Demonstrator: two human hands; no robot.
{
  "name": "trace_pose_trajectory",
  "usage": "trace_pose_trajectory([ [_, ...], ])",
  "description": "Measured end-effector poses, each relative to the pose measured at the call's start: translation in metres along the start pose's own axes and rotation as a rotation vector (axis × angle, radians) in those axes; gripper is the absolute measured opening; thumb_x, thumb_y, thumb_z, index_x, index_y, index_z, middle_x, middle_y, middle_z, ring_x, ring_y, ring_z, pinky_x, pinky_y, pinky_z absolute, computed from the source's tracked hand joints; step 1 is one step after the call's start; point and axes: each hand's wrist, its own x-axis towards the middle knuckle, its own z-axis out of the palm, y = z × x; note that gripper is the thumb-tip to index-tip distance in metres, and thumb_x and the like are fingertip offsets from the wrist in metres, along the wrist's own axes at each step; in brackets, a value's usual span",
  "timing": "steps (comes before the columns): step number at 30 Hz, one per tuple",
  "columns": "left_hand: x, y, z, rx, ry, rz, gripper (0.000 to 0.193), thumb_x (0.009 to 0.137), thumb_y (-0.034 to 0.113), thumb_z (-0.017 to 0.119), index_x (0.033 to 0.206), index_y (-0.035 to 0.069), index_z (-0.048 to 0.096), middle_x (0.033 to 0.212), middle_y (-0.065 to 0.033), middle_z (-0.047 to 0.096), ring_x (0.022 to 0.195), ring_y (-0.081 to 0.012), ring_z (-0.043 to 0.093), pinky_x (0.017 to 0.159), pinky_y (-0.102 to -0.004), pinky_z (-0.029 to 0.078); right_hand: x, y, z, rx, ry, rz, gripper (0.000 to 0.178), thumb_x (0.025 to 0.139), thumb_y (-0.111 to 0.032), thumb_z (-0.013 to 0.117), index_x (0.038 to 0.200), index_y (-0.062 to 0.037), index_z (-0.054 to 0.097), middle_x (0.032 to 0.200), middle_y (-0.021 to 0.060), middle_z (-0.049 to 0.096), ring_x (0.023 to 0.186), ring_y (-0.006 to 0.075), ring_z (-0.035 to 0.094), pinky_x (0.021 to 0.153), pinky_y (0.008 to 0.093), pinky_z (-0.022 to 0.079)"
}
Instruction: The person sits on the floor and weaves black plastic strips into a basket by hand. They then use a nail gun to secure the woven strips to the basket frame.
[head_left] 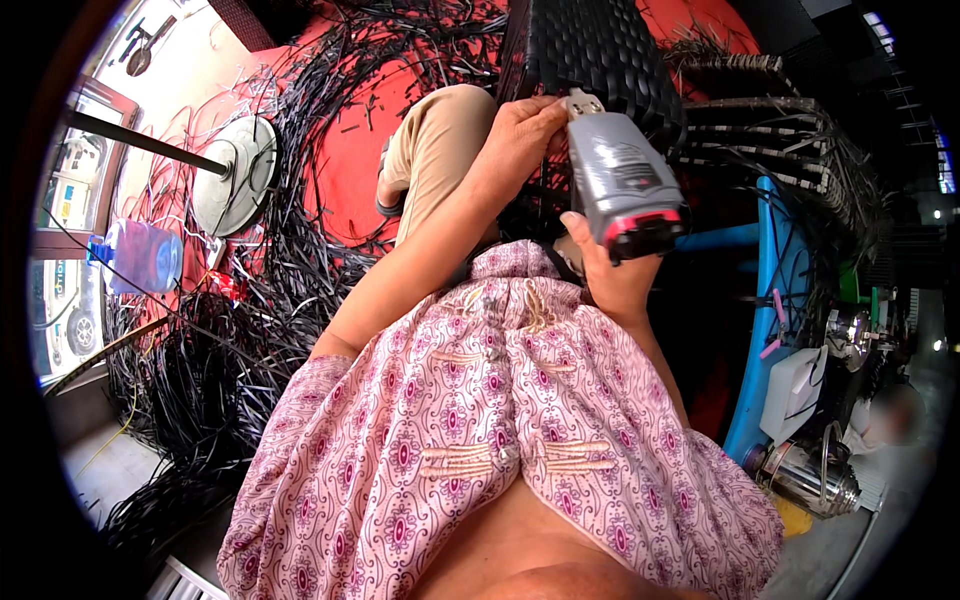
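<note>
In my right hand (615, 275) is a silver-grey power tool (625, 165), with a metal nose at its far end and a red-and-black near end. It looks like a staple gun. My right thumb shows beside the body, while the other fingers are mostly hidden below it. The nose points at the near edge of a black woven basket (600, 50), which stands tilted in front of me. My left hand (525, 135) is closed at that edge, right beside the nose, its fingertips partly hidden. Whether the nose touches the weave I cannot tell.
Loose black strips (200, 400) lie heaped along the left on the red floor (350, 195). A round stand base (235, 175) and a clear-blue water jug (145, 257) are there too. At right are dark woven frames (760, 130), a blue plastic edge (765, 330) and a metal flask (810, 480).
</note>
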Motion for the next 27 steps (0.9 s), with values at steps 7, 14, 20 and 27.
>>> trace_pose_trajectory([
  [7,-0.048,0.053,0.008,0.322,0.120,0.018,0.036,0.106,0.029,0.055,0.097,-0.001,0.073,0.064,0.0031,0.051,0.056,-0.0060,0.048,0.054,-0.0227,0.036,-0.013,-0.010,-0.021,0.258,0.024,0.122,0.006,0.085,0.001,0.078,0.086,-0.0008,0.073,0.075,0.0029,0.068,0.069,0.0108,0.063,0.062,0.0280,0.052],
  [14,-0.026,0.061,-0.001,0.214,0.228,-0.096,0.072,0.102,0.062,0.043,0.103,-0.003,0.073,0.062,-0.0030,0.061,0.053,-0.0097,0.052,0.056,-0.0245,0.044,-0.015,0.005,-0.029,0.250,-0.031,0.075,0.016,0.086,-0.006,0.080,0.096,-0.0003,0.069,0.088,0.0055,0.068,0.078,0.0154,0.064,0.071,0.0315,0.052],
  [20,-0.006,0.070,0.005,-0.055,0.245,-0.370,0.064,0.100,0.061,0.052,0.102,0.000,0.072,0.062,0.0006,0.060,0.048,-0.0083,0.046,0.055,-0.0248,0.046,-0.027,0.028,-0.031,0.227,-0.069,0.098,0.042,0.085,-0.012,0.084,0.117,0.0026,0.062,0.108,0.0096,0.065,0.096,0.0217,0.063,0.086,0.0364,0.052],
  [27,-0.006,0.074,-0.004,-0.403,0.113,-0.497,0.036,0.100,0.039,0.065,0.107,0.003,0.069,0.070,0.0038,0.067,0.050,-0.0016,0.051,0.059,-0.0208,0.050,-0.034,0.042,-0.031,0.332,-0.091,0.207,0.043,0.084,-0.012,0.085,0.116,0.0035,0.061,0.107,0.0097,0.065,0.095,0.0216,0.063,0.087,0.0363,0.052],
])
